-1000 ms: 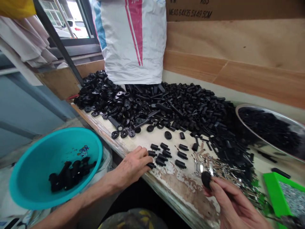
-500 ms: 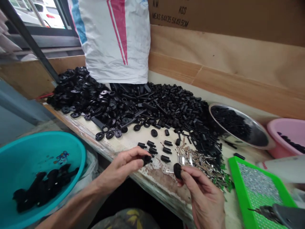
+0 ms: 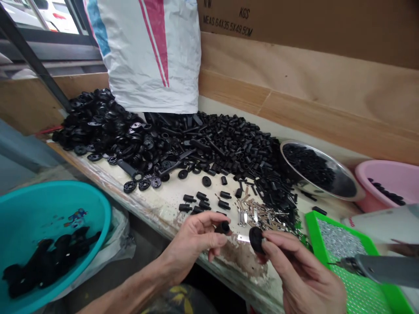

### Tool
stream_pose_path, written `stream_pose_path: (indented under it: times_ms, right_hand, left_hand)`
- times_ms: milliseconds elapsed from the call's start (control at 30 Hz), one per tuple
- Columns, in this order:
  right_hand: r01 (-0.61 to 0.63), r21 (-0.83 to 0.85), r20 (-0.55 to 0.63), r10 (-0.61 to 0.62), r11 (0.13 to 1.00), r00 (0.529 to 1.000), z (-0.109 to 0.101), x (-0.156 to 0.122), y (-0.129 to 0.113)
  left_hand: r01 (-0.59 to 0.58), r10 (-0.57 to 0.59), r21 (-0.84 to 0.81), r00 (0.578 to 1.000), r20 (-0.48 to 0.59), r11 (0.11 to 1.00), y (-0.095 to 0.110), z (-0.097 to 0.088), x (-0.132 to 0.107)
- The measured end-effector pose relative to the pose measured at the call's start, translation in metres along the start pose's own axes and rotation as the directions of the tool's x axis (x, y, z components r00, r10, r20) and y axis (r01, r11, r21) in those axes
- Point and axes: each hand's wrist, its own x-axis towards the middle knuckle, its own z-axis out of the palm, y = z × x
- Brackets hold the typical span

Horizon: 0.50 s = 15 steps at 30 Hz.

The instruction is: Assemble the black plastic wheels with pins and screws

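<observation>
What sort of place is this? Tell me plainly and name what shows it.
Most likely a small hand-assembly workshop: loose black plastic parts lie heaped on a worn workbench, with a woven sack beside the heap and a printed shipping carton against the wall behind.

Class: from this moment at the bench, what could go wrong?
The small black piece pinched in the left hand is near the bench edge, so a slip might drop it off the bench. The right hand, holding a round black part, hovers over loose metal pieces, which it could scatter into the black parts.
</observation>
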Motion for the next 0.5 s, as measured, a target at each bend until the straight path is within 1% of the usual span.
stream_pose_path:
  times_ms: [133, 233, 333, 400, 500]
  right_hand:
    - [0.014, -0.115, 0.057, -0.008, 0.993, 0.998, 0.002, 0.008, -0.006]
    - [0.000, -0.220, 0.115, 0.026, 0.975, 0.993, 0.004, 0.013, -0.013]
    - [-0.053, -0.276, 0.120, 0.089, 0.960, 0.989, 0.008, 0.017, -0.019]
    - [-0.075, -0.300, 0.126, 0.117, 0.951, 0.985, 0.010, 0.018, -0.020]
    - [-0.072, -0.333, 0.172, 0.135, 0.940, 0.976, 0.011, 0.020, -0.019]
  left_hand:
    - [-0.020, 0.024, 0.057, 0.998, -0.064, 0.998, -0.005, 0.004, 0.003]
    - [-0.085, 0.099, 0.139, 0.990, -0.098, 0.987, -0.008, 0.005, 0.005]
    - [-0.153, 0.179, 0.209, 0.978, -0.107, 0.966, -0.011, 0.004, 0.006]
    - [-0.173, 0.202, 0.251, 0.975, -0.097, 0.953, -0.013, 0.003, 0.006]
    - [-0.189, 0.226, 0.319, 0.971, -0.082, 0.929, -0.016, 0.001, 0.007]
